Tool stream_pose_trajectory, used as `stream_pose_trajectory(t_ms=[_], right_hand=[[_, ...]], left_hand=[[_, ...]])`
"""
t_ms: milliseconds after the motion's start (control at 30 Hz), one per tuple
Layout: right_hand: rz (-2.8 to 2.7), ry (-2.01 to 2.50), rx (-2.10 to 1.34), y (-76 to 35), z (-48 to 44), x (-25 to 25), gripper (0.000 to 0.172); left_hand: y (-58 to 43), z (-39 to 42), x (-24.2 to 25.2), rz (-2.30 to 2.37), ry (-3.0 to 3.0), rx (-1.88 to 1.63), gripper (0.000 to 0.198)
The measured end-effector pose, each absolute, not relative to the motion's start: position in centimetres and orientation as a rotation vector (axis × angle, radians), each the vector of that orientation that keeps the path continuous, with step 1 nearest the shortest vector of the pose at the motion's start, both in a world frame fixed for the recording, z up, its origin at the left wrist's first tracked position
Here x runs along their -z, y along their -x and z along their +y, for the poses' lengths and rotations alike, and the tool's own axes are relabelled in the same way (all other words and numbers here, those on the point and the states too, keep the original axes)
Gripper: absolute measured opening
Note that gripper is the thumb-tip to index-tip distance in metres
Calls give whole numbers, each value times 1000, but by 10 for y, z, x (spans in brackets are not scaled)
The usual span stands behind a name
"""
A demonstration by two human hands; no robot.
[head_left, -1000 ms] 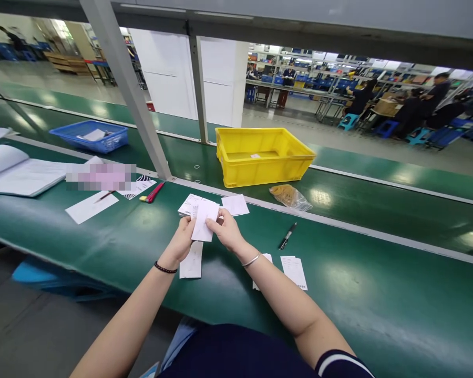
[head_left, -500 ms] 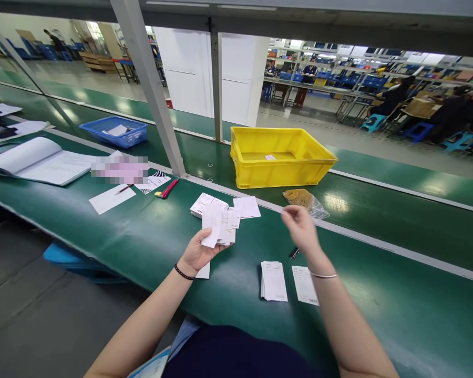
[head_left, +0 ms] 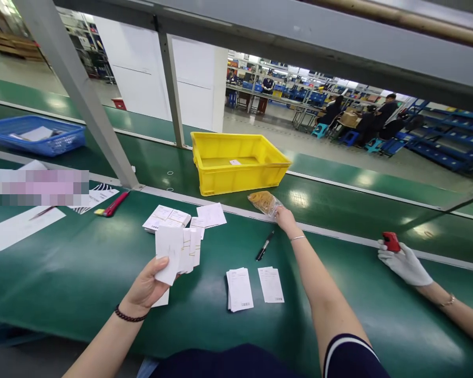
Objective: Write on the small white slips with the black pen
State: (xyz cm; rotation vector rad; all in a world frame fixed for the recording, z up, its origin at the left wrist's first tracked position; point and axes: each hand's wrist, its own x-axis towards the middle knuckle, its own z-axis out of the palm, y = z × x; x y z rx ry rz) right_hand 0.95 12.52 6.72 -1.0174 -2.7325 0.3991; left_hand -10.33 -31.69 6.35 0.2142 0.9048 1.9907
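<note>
My left hand (head_left: 148,286) is closed around a fanned bunch of white cards (head_left: 170,251), its thumb on the front one. Thin rubber bands circle several of the bundles behind. At the edge of the belt, my right hand (head_left: 286,219) grips the near end of a clear plastic bag of yellow-brown rubber bands (head_left: 262,201); its fingertips are partly hidden. Beyond my left hand lie banded card stacks (head_left: 165,216) and a loose white sheet (head_left: 212,214). Nearer me rest a card pile (head_left: 239,289) and a smaller one (head_left: 271,285). A black pen (head_left: 265,245) lies below the bag.
A yellow bin (head_left: 240,178) stands on the green belt, a small white paper inside. To the left are a blue basket (head_left: 63,143), papers and a red cutter (head_left: 116,204). A co-worker's gloved hand (head_left: 405,262) holds a red object (head_left: 391,241) at right. Metal posts (head_left: 79,100) rise beyond the table.
My right hand has moved from above the table to the plastic bag and taken hold of its end. My left hand still holds the cards. A co-worker's gloved hand has come into view at right.
</note>
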Motion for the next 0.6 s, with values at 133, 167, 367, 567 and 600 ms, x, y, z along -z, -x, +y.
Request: stream_pose_trajectory(t_ms=[133,167,367,567,600], right_hand=[[-2726,1157,-377,11,130,-64,31],[-2714,1194,-376,14,131,-64,33],[-2659,1233,-407,14,124,-72,31],[-2580,1199,-465,-21,132,-103,14],[-2552,1208,-485,-30,136,-111,13]], left_hand=[[99,-321,-65,910,-201,-2000,78],[98,-322,-65,907,-202,-2003,78],[94,-326,-57,840,-256,-1996,75],[96,-329,-42,746,-320,-2010,75],[96,-330,-41,739,-320,-2012,76]])
